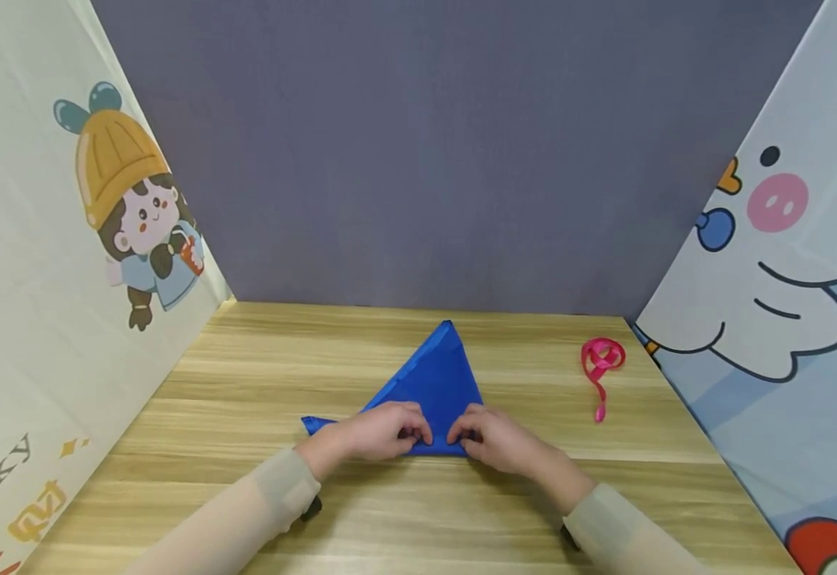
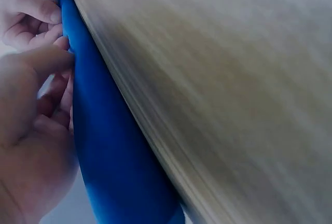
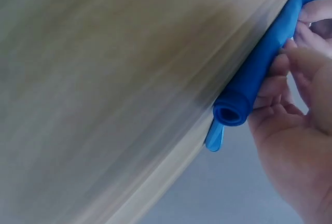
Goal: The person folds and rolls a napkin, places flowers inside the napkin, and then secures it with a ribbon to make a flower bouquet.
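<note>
Well, both hands are at the near edge of a blue cloth, which lies mid-worktop, one corner pointing away from the person and another sticking out beyond the left wrist. That near edge is rolled into a tube, its coiled end open past the right hand. Each grip is clamped on the roll, fingers curled against it, the left hand just beside its partner. Well off to the right lies a looped pink ribbon.

The 2 forearms are angled inward; left hand and right hand are held close together, fingers bent.
</note>
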{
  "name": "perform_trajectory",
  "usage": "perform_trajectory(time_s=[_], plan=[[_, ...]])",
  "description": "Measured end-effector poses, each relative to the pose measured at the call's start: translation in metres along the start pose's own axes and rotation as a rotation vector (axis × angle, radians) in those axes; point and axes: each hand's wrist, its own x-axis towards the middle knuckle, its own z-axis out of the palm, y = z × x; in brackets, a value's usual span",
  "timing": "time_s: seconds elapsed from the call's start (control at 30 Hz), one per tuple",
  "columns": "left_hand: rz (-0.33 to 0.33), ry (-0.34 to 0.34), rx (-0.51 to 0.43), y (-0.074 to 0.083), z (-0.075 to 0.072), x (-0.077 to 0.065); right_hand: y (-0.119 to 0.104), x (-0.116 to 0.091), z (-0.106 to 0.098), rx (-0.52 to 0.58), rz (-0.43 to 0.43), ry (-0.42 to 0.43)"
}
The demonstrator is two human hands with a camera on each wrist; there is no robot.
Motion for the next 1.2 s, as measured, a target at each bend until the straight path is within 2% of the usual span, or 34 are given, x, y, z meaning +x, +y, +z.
perform_trajectory(time_s=[0.17,0.3,0.53,0.77,0.9,1.2], plan=[[-0.048,-0.032,-0.016,0.0003,0.0003,-0.0024,0.0022,0.0003,-0.0013,0.058,0.042,-0.047],[-0.052,-0.036,-0.007,-0.0012,0.0005,-0.0024,0.0030,0.0006,-0.0024,0.079,0.048,-0.063],[-0.035,-0.007,0.009,-0.0002,-0.0017,-0.0022,0.0051,0.0010,-0.0045,0.042,0.027,-0.055],[-0.087,-0.011,0.016,0.0015,-0.0050,-0.0035,0.0043,0.0028,-0.0064,0.002,-0.010,-0.037],[-0.117,-0.025,0.016,0.0023,-0.0066,-0.0037,0.0048,0.0041,-0.0077,-0.008,-0.001,-0.035],[-0.127,-0.015,0.012,0.0044,-0.0068,-0.0023,0.0051,0.0084,-0.0078,0.004,0.034,-0.061]])
